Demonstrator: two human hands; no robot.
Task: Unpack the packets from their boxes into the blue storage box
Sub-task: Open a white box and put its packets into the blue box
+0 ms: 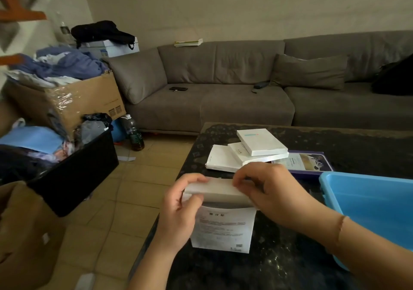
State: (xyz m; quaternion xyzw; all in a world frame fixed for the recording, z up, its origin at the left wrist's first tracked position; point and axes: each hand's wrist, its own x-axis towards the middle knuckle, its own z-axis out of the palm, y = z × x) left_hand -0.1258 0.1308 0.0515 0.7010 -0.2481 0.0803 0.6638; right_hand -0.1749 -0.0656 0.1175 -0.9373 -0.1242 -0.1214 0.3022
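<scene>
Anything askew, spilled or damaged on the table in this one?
Nothing spilled or damaged. The white boxes behind the hands are stacked loosely, each turned at a different angle. Both hands, left and right, grip the held white box at its top edge.

The white box [220, 213] looks like matt printed card, the table [223, 265] polished speckled stone, the blue storage box [368, 202] smooth plastic.

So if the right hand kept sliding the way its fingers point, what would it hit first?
Probably the left hand: the right hand points leftward along the top of the white box they both hold. Depth is hard to judge here.
</scene>
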